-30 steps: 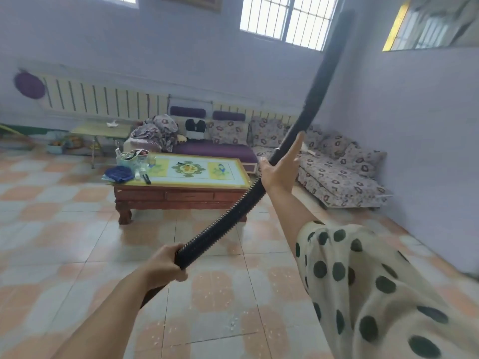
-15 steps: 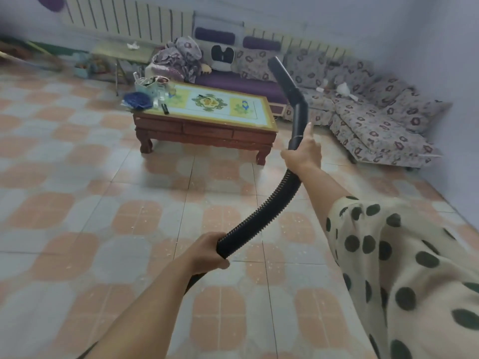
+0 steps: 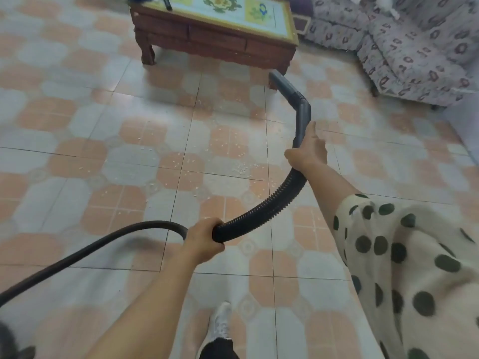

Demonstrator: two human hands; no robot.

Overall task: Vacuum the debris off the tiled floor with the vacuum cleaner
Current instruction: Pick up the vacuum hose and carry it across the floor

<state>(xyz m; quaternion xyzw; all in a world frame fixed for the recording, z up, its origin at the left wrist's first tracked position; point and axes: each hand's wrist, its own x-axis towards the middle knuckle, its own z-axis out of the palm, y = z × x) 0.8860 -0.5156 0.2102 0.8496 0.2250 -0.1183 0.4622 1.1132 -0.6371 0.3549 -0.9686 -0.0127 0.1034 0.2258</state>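
We hold the vacuum hose (image 3: 264, 211) in both hands. Our left hand (image 3: 204, 242) is wrapped tightly round the ribbed part at 6 o'clock. Our right hand (image 3: 307, 154) grips the rigid handle at 2 o'clock, with the forefinger laid straight along it. The nozzle (image 3: 282, 85) points down and away at 1 o'clock, close to the right leg of the coffee table (image 3: 215, 45). We cannot tell whether its mouth touches the tiled floor (image 3: 77, 125).

The debris (image 3: 225, 146), a scatter of pale crumbs, lies mostly at 12 o'clock between us and the nozzle, thinning toward 10 o'clock.

The first risk, as we judge it, is the table leg: a forward push could knock the nozzle against the wood. The second is the hose itself. Its sagging loop hangs over the crumbs, and if it drops and drags it may sweep them aside rather than let them be sucked up. A nozzle held too high would pass over the bits and leave them.

Behind our left hand the hose runs off toward 8 o'clock. A long reach could pull it taut and tug the machine, which we cannot clearly see. Our shoe (image 3: 220, 322) at 6 o'clock could tread crumbs into the tiles if we step ahead before clearing them.
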